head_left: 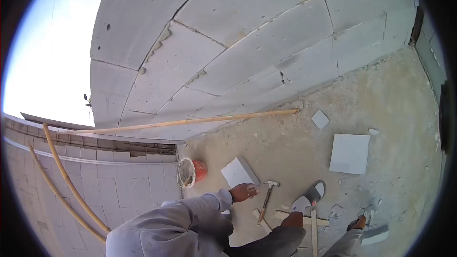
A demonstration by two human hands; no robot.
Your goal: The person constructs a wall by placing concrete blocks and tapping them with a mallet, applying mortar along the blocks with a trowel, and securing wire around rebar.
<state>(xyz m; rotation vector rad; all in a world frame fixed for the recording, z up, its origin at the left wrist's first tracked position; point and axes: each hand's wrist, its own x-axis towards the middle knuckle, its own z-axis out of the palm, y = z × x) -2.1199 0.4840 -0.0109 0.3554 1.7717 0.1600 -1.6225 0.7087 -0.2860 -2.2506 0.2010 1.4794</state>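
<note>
My left hand [243, 192] is held out over the near end of a white building block [239, 172], fingers loosely bent, with nothing visible in it. Beside that block a hammer [267, 200] lies on the floor, its head toward the wall. Low on the right, my right hand [358, 222] is closed with a dark cuff or glove edge at the wrist. A thin greyish tool [368, 210] appears to stick out from it, too small to name. Just below this hand lies another block [376, 235], grey on one side.
A block wall [266, 33] rises ahead, with a long wooden pole [204, 120] leaning along it. A red bucket [200, 170] stands in the corner. A square block [350, 153], a smaller piece [320, 120], wooden strips [314, 233] and rubble lie around my sandalled foot [314, 193].
</note>
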